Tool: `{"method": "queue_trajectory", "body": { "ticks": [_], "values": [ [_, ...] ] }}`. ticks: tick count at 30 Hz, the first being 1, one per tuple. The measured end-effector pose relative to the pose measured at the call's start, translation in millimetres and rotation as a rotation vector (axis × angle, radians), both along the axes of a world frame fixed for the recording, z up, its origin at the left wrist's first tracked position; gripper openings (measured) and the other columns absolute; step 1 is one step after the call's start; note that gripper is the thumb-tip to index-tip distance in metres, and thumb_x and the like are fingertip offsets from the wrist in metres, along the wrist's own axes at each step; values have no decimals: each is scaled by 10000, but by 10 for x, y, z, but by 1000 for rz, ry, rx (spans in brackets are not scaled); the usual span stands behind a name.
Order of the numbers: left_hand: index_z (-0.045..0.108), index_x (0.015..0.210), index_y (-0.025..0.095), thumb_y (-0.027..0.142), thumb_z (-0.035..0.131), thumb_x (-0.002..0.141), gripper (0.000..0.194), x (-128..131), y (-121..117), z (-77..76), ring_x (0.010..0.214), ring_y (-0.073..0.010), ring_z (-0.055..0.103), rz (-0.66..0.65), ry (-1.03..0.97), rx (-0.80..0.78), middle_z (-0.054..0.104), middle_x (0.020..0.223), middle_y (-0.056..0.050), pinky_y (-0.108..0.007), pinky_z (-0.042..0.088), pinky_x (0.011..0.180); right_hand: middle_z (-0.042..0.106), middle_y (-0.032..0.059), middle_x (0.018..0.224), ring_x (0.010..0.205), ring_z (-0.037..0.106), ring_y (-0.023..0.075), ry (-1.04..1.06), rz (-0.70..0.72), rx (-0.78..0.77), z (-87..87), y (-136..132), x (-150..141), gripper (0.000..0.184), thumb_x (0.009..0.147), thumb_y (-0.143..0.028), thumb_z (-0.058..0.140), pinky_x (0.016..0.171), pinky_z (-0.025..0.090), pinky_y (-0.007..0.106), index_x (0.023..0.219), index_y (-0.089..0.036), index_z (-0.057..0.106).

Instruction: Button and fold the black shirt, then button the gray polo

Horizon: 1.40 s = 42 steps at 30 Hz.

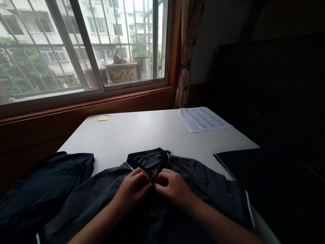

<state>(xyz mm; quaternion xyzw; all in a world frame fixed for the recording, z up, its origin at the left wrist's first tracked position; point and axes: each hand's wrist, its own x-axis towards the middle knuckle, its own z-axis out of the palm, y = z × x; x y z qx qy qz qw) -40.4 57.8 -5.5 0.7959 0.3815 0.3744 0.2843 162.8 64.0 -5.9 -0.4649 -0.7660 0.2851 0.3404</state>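
A dark short-sleeved shirt [106,193] with white piping lies spread on the white table [148,130], its collar [144,154] toward the window. My left hand [135,187] pinches the front of the shirt just below the collar. Close beside it, my right hand [171,184] also pinches the cloth there, the fingertips of both nearly touching at the neck opening. Whatever small part of the placket lies between the fingers is hidden.
Another dark garment [46,180] lies crumpled at the left. Dark cloth with white piping [263,180] hangs over the table's right side. Printed sheets [204,118] lie at the back right and a yellow note [103,117] at the back left. A barred window stands behind.
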Motion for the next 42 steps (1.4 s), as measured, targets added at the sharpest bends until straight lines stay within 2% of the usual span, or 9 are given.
{"method": "queue_trajectory", "body": {
  "ticks": [9,17,23,34,42],
  "values": [
    [649,908,182,262,639,916,81,38,-78,57,757,-156,629,93,68,-94,683,848,-11,-262,462,682,567,-21,703,679,568,139,-18,-1,-5,7,-5,5,128,784,-154,717,618,402,251,681,-188,647],
    [672,901,184,224,636,898,54,35,-59,49,766,-162,650,115,43,-135,706,849,-9,-266,479,703,558,-26,708,682,562,136,-3,12,18,-9,-3,4,143,784,-137,714,625,399,252,676,-189,636],
    [676,871,179,267,644,896,97,15,-62,66,743,-158,645,138,37,-168,712,828,-8,-252,476,680,590,-18,748,730,589,145,42,40,4,6,-1,30,118,814,-122,697,672,419,257,728,-189,652],
    [688,886,178,310,646,889,139,5,-42,70,776,-174,662,138,6,-262,727,850,-20,-255,493,697,631,-7,783,745,608,151,80,63,-26,35,-9,52,53,845,-157,668,690,439,264,804,-188,658],
    [694,888,174,294,647,888,128,3,-54,68,772,-170,665,125,-18,-256,732,846,-21,-258,496,696,642,-9,748,722,620,149,77,47,-54,35,-3,51,72,802,-147,703,672,441,254,755,-183,663]
  ]
}}
